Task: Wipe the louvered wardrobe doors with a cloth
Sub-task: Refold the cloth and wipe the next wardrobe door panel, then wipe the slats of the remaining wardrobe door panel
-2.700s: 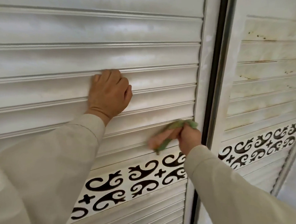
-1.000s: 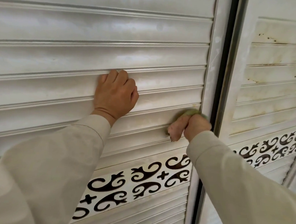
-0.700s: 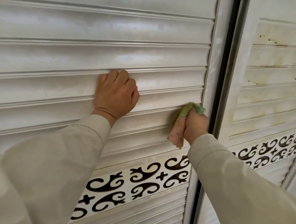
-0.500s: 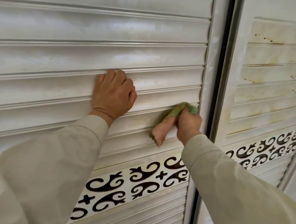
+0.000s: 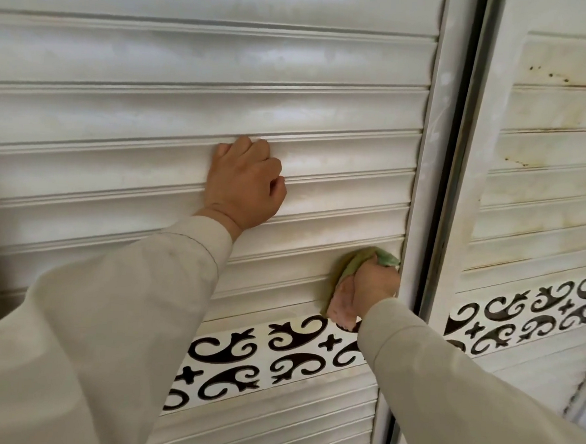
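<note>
A white louvered wardrobe door (image 5: 155,86) fills the left of the head view. My left hand (image 5: 244,181) rests against its middle slats with the fingers curled over a slat's lip. My right hand (image 5: 372,283) grips a green and pink cloth (image 5: 344,286) and presses it on a low slat at the door's right end, beside the frame. A second louvered door (image 5: 546,151) stands to the right, with brown stains along its slats.
A dark gap (image 5: 460,163) with a metal edge runs between the two doors. A white band with dark scroll cut-outs (image 5: 266,357) crosses both doors below my hands. More narrow slats lie under it.
My right hand has slid the cloth to the right and a little down along the slat to the door's frame. My left hand has stayed on the same slats.
</note>
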Tool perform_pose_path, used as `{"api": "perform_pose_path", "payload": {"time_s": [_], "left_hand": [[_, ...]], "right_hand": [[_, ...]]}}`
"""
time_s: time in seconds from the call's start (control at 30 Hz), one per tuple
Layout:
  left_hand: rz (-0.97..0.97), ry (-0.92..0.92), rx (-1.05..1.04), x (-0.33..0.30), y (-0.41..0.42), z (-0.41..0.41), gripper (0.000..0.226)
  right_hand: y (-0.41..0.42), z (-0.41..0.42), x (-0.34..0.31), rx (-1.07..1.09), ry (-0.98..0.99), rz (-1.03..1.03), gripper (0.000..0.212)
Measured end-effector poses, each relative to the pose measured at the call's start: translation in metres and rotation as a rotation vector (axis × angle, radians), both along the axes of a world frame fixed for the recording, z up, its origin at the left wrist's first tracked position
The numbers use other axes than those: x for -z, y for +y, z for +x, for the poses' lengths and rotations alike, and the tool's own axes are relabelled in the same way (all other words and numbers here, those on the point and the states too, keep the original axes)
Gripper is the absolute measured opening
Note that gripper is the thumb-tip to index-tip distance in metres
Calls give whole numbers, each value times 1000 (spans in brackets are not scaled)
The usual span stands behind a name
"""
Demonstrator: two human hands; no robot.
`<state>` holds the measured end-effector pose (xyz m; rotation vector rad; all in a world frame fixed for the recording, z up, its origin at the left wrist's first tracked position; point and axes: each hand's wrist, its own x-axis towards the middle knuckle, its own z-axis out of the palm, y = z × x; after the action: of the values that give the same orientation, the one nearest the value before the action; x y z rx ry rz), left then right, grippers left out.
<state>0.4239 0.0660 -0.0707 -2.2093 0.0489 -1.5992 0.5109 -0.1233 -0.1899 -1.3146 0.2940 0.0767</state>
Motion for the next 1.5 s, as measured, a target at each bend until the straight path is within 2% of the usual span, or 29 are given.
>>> {"api": "perform_pose_path", "payload": {"time_s": [0.1,0.27,0.33,0.43,0.53,0.6,0.67,0.8,0.9,1.0,1.07,1.17,1.3,1.37,1.43,1.5], "left_hand": [[-93,101,-1,5,-9,-8,24],[-421,427,-81,3,-38,-25,31],[-677,592,26,0,-49,-36,31],[-1176,779,305,-7,-66,-57,50],[-1422,878,529,-12,-76,-71,54],[-1468,908,647,-15,-79,-80,46],[-1440,935,671,-17,-80,-86,35],[-1480,866,703,-27,-90,-96,21],[-1510,799,838,-40,-101,-99,25],[-1612,789,1060,-58,-121,-96,30],[-1668,800,1124,-71,-138,-92,38],[-1725,825,1072,-84,-157,-75,48],[-1795,896,813,-95,-185,-30,54],[-1785,941,737,-98,-203,-4,51],[-1730,1012,760,-100,-229,18,56],[-1700,1042,867,-104,-267,47,59]], "right_hand": [[-7,-3,-5,-146,-4,-30,29],[-14,-16,-26,-481,-17,159,33],[-18,-32,-46,-628,-66,277,33],[-26,-51,-72,-760,-139,400,60],[-35,-66,-94,-839,-195,386,69],[-40,-79,-106,-816,-298,289,58],[-48,-90,-115,-752,-377,209,44],[-69,-96,-134,-686,-449,125,38],[-86,-96,-148,-636,-471,178,37],[-102,-92,-166,-630,-517,176,36],[-114,-86,-178,-625,-560,200,34],[-136,-66,-192,-570,-604,249,40],[-174,-21,-208,-541,-604,273,25],[-190,4,-215,-560,-610,267,25],[-205,28,-219,-572,-615,249,31],[-226,64,-220,-602,-612,209,37]]}}
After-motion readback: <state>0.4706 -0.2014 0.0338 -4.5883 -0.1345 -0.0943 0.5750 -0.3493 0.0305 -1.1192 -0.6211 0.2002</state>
